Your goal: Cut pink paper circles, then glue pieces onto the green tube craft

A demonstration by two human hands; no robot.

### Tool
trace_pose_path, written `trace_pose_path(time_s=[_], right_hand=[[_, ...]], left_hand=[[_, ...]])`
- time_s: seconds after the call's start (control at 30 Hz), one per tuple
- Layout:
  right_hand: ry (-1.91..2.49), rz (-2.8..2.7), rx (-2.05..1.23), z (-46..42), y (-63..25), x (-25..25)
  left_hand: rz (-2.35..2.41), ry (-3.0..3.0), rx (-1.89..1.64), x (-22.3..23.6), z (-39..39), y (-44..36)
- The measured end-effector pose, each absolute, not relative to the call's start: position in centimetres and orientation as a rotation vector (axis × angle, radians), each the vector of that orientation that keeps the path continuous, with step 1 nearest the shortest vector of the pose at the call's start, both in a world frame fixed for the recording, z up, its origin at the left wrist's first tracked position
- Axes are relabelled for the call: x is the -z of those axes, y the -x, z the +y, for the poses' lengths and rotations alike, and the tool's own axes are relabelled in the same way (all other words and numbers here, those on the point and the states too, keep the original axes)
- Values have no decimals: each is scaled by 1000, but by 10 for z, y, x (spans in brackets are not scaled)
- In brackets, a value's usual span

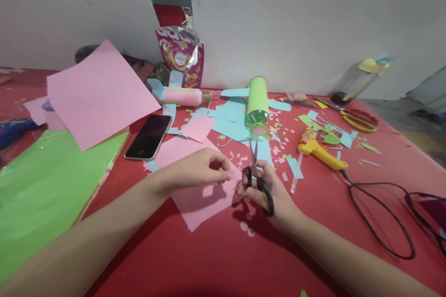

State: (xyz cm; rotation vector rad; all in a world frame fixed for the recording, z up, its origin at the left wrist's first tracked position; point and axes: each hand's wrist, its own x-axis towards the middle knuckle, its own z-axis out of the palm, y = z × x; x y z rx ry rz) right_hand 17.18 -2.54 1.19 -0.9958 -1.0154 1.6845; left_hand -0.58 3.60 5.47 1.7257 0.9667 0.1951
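Observation:
My right hand (275, 195) grips a pair of scissors (257, 174) with black handles; the blades point away from me and stand slightly apart. My left hand (209, 169) hovers over a sheet of pink paper (195, 206), thumb and fingertips brought together. Whatever they pinch, if anything, is too small to name. Small pale pink paper discs (248, 227) lie on the red table just below the scissors. Ahead of my hands lies a bottle wrapped in green paper (258, 95) with light blue paper wings. A pink-wrapped bottle (183, 96) with blue paper pieces lies to its left.
On the right are a yellow glue gun (322, 155) with a black cord, red-and-yellow scissors (358, 120) and a clear bottle (355, 83). A phone (149, 137), green paper pack (52, 181) and large pink sheet (101, 97) lie left. A snack bag (183, 58) stands behind.

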Motion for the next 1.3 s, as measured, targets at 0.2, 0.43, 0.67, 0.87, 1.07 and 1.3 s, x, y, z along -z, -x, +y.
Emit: trace_pose_path(time_s=[0.2, 0.43, 0.67, 0.87, 1.07, 1.3], right_hand=[[1092, -1011, -1528, -23, -170, -15], [1122, -978, -1507, -21, -171, -13], [1117, -1034, -1449, -22, -170, -9], [1139, -1060, -1391, -20, -172, -12], [1128, -1054, -1357, -16, -174, -11], [1153, -1039, -1428, -17, -174, -13]], left_hand=[[971, -1815, -209, -44, 19, -12], [1048, -1755, -299, -36, 14, -20], [1023, -1747, -254, -33, 11, -19], [1051, -1664, -388, -34, 10, -23], [1073, -1589, -447, -33, 6, -31], [1059, -1823, -333, -33, 9, -24]])
